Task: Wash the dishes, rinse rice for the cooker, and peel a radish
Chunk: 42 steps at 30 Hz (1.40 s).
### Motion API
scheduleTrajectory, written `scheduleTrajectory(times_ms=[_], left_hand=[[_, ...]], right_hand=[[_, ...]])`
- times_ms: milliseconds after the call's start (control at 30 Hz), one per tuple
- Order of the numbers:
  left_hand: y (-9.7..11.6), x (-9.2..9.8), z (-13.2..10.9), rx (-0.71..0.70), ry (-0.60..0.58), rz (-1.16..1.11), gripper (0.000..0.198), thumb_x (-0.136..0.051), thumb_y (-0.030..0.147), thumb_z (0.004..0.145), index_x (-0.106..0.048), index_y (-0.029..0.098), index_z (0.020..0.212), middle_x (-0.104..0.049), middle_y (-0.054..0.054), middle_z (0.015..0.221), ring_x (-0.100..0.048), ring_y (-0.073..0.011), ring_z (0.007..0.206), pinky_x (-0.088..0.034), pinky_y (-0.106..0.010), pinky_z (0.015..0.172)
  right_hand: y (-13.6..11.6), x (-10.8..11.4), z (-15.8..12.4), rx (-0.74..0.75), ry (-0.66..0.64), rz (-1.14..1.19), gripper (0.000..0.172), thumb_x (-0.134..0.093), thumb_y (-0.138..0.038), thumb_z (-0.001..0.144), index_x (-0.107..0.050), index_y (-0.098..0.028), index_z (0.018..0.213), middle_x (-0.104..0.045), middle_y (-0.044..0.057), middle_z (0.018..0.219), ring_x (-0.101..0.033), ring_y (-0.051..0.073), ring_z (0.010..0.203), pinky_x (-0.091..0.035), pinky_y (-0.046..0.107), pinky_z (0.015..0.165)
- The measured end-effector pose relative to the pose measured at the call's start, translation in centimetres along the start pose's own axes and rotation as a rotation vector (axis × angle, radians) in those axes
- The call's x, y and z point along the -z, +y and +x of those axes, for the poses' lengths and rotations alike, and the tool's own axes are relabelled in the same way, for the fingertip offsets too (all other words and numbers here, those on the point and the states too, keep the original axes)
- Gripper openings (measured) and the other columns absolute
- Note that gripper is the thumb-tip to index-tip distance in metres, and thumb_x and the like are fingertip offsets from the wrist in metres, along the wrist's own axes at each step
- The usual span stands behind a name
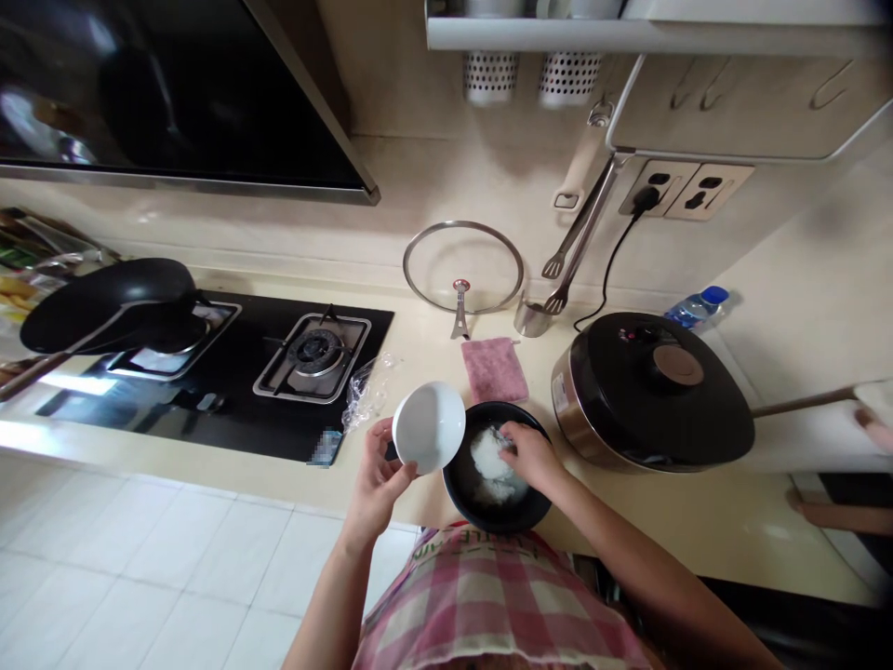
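Note:
My left hand (380, 484) grips a small white bowl (429, 428) by its rim and side. The bowl is tilted, its inside facing me, just left of and above a black pan (455, 493) on the counter. In the pan lies a clump of white food (489, 451), with more white patches below it; whether it is rice or something else I cannot tell. Reaching into the pan from the right, my right hand (528, 454) has its fingers bent together at the clump's right edge. Its fingertips are partly hidden.
Behind the pan lies a pink cloth (495, 369), with a glass lid (481, 251) standing at the wall. A large black-topped cooker (648, 391) is to the right, crumpled clear plastic (369, 386) and a gas hob (279, 433) to the left. Another person's hand (875, 428) shows far right.

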<state>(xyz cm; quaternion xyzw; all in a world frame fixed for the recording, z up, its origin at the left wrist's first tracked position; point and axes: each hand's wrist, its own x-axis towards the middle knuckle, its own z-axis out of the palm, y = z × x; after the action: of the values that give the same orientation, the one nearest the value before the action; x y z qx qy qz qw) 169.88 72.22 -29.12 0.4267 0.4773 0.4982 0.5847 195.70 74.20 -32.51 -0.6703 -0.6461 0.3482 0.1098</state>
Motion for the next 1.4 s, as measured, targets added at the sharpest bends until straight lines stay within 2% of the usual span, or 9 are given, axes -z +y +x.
scheduleTrajectory(times_ms=[100, 233, 433, 600, 833, 1000, 1200, 1300, 1400], left_hand=[[0.0, -0.1, 0.1, -0.002, -0.022, -0.01, 0.053, -0.072, 0.027, 0.074, -0.044, 0.034, 0.119, -0.044, -0.003, 0.116, -0.053, -0.0161, 0.09, -0.057, -0.03, 0.068], [-0.1, -0.2, 0.1, -0.008, -0.039, -0.021, 0.053, -0.072, 0.026, 0.074, -0.045, 0.034, 0.119, -0.044, -0.003, 0.118, -0.053, -0.0156, 0.089, -0.057, -0.032, 0.07], [-0.4, -0.5, 0.2, 0.039, -0.068, -0.064, 0.058, -0.074, 0.028, 0.071, -0.044, 0.032, 0.121, -0.047, -0.005, 0.118, -0.052, -0.0174, 0.093, -0.054, -0.027, 0.068], [-0.3, -1.1, 0.2, 0.008, -0.153, -0.039, 0.056, -0.072, 0.028, 0.074, -0.042, 0.032, 0.122, -0.045, -0.005, 0.12, -0.052, -0.0152, 0.089, -0.054, -0.026, 0.068], [0.2, -4.0, 0.0, -0.064, -0.321, 0.112, 0.053, -0.068, 0.024, 0.078, -0.037, 0.03, 0.121, -0.045, -0.003, 0.111, -0.056, -0.0082, 0.07, -0.048, -0.022, 0.061], [-0.1, -4.9, 1.1, -0.125, -0.325, 0.174, 0.054, -0.066, 0.022, 0.079, -0.034, 0.029, 0.123, -0.046, 0.0, 0.101, -0.056, -0.0076, 0.07, -0.045, -0.02, 0.06], [0.1, -5.5, 1.7, -0.136, -0.406, 0.145, 0.058, -0.069, 0.021, 0.077, -0.034, 0.029, 0.124, -0.048, 0.0, 0.101, -0.057, -0.0096, 0.075, -0.047, -0.021, 0.063], [0.2, -5.7, 1.6, -0.096, -0.418, 0.147, 0.058, -0.069, 0.022, 0.077, -0.033, 0.029, 0.123, -0.051, 0.0, 0.097, -0.058, -0.0103, 0.075, -0.048, -0.021, 0.064], [0.3, -5.8, 1.3, -0.054, -0.43, 0.174, 0.058, -0.068, 0.022, 0.077, -0.032, 0.029, 0.123, -0.054, 0.001, 0.093, -0.06, -0.0121, 0.075, -0.049, -0.025, 0.067]], right_hand=[[-1.0, 3.0, -2.4, 0.156, 0.191, 0.067, 0.01, -0.055, -0.011, 0.08, -0.061, -0.019, 0.083, -0.064, 0.004, 0.086, -0.062, 0.017, 0.08, -0.046, 0.027, 0.075], [-1.6, 3.9, -4.8, 0.288, 0.443, 0.109, 0.015, -0.048, -0.014, 0.087, -0.062, -0.02, 0.084, -0.064, 0.003, 0.085, -0.06, 0.015, 0.077, -0.046, 0.025, 0.072], [0.1, -0.5, -4.9, 0.334, 0.19, -0.275, 0.026, -0.05, 0.001, 0.075, -0.066, -0.019, 0.072, -0.07, 0.006, 0.086, -0.061, 0.021, 0.086, -0.048, 0.029, 0.072], [-1.1, 0.7, -5.3, 0.284, 0.333, -0.206, 0.02, -0.051, -0.011, 0.086, -0.068, -0.022, 0.091, -0.07, 0.003, 0.087, -0.063, 0.019, 0.08, -0.05, 0.029, 0.069], [-3.0, -0.7, -3.2, 0.67, 0.479, -0.422, 0.039, -0.045, -0.005, 0.088, -0.057, -0.01, 0.124, -0.054, 0.013, 0.134, -0.044, 0.026, 0.127, -0.038, 0.043, 0.108], [-3.2, -0.6, -4.3, 0.539, 0.281, -0.307, 0.028, -0.048, -0.004, 0.085, -0.067, -0.015, 0.102, -0.068, 0.009, 0.102, -0.059, 0.023, 0.098, -0.046, 0.04, 0.097], [-3.7, 0.3, -5.5, 0.68, 0.254, 0.08, 0.041, -0.042, -0.004, 0.085, -0.058, -0.018, 0.12, -0.062, 0.007, 0.119, -0.053, 0.017, 0.114, -0.042, 0.033, 0.1], [-2.3, 0.6, -5.1, 0.664, 0.244, 0.007, 0.028, -0.048, -0.009, 0.085, -0.066, -0.021, 0.103, -0.067, 0.005, 0.102, -0.057, 0.02, 0.101, -0.045, 0.036, 0.092], [-1.0, 1.2, -4.3, 0.566, 0.344, -0.167, 0.029, -0.048, -0.012, 0.088, -0.064, -0.019, 0.111, -0.066, 0.008, 0.105, -0.056, 0.023, 0.097, -0.047, 0.039, 0.087]])
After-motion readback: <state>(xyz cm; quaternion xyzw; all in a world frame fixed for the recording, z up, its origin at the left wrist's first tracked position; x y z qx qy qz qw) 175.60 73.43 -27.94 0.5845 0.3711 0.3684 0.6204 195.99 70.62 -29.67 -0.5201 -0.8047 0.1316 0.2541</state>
